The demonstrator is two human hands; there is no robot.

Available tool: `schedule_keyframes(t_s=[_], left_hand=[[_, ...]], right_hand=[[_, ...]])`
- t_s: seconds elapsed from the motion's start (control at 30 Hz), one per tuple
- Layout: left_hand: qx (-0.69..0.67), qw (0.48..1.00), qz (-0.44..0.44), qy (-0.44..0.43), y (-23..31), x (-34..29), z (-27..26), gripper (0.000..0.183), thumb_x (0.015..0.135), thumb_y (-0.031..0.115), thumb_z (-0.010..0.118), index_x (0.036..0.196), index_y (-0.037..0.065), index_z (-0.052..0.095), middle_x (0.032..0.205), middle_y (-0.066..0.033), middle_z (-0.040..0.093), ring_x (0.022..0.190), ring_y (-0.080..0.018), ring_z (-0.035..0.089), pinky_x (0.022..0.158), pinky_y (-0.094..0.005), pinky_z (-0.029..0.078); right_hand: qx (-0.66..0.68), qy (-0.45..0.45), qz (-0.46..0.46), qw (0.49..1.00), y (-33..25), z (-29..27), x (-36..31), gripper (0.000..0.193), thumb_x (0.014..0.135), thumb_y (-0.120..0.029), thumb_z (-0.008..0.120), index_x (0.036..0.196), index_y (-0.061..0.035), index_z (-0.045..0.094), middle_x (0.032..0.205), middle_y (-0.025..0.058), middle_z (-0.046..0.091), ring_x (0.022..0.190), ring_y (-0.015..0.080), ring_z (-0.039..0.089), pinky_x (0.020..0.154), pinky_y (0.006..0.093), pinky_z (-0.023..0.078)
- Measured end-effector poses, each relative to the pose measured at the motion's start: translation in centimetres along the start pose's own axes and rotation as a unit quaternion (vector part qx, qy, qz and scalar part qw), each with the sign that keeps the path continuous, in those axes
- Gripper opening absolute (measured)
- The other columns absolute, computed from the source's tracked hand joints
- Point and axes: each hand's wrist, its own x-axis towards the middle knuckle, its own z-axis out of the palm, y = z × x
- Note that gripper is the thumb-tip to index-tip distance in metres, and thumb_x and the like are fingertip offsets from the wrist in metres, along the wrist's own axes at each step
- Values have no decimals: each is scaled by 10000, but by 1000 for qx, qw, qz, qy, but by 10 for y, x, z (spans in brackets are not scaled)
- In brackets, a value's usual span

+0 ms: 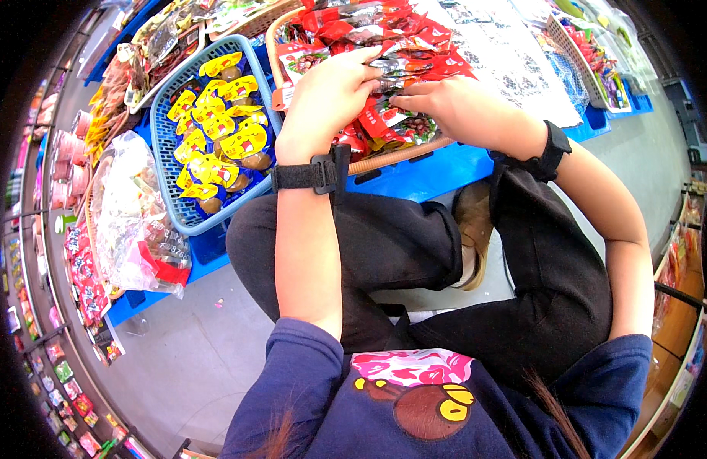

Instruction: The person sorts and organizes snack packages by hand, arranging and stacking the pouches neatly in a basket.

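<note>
A tan-rimmed basket (403, 159) holds many red snack packets (395, 126), with silvery and dark packets laid in a row across the middle. My left hand (330, 90) is over the basket's left part, its fingers bent against the row of packets. From the right, my right hand (454, 107) reaches in with its fingers held together on packets at the near end of that row. Both hands appear closed on packets, though the fingertips are partly hidden among the wrappers. Each wrist wears a black strap.
A blue plastic basket (187, 223) of yellow-and-blue packets stands left of the red packets. Clear plastic bags (143, 210) lie farther left. White printed sheets (514, 61) and another snack basket (571, 46) are at the right. Blue pallets (422, 180) lie underneath, and shelves line the left side.
</note>
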Motion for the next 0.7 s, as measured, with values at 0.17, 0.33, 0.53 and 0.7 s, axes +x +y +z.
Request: schedule_keyframes(t_s=[0.17, 0.33, 0.53, 0.7], left_hand=[[3, 1000, -2, -14, -1, 0, 0, 228, 825, 192, 606, 1009, 87, 689, 1171, -51, 607, 1035, -255, 590, 882, -370, 473], [13, 1000, 6, 12, 0, -1, 1, 215, 836, 192, 597, 995, 84, 695, 1176, -46, 606, 1033, -249, 592, 884, -368, 473], [1, 1000, -9, -14, 0, 1, 0, 214, 841, 195, 590, 989, 83, 697, 1187, -41, 603, 1040, -246, 590, 885, -365, 473], [12, 1000, 7, 5, -1, -1, 1, 213, 841, 194, 588, 987, 84, 698, 1191, -40, 602, 1041, -245, 590, 888, -366, 472]], right_hand=[[22, -11, 9, 1000, 1, -5, 4, 501, 725, 0, 559, 1216, -94, 578, 1004, 136, 642, 845, 303, 641, 753, 391, 511], [39, 10, 13, 999, 1, -1, 1, 481, 728, 10, 553, 1198, -84, 592, 1001, 144, 643, 841, 305, 642, 758, 393, 509], [15, 31, -10, 999, 3, 0, 2, 464, 733, 6, 550, 1187, -81, 600, 1043, 140, 640, 879, 304, 638, 775, 389, 510], [9, 28, -6, 1000, 1, -1, 2, 471, 732, 12, 544, 1190, -84, 599, 1050, 139, 640, 888, 301, 637, 785, 384, 510]])
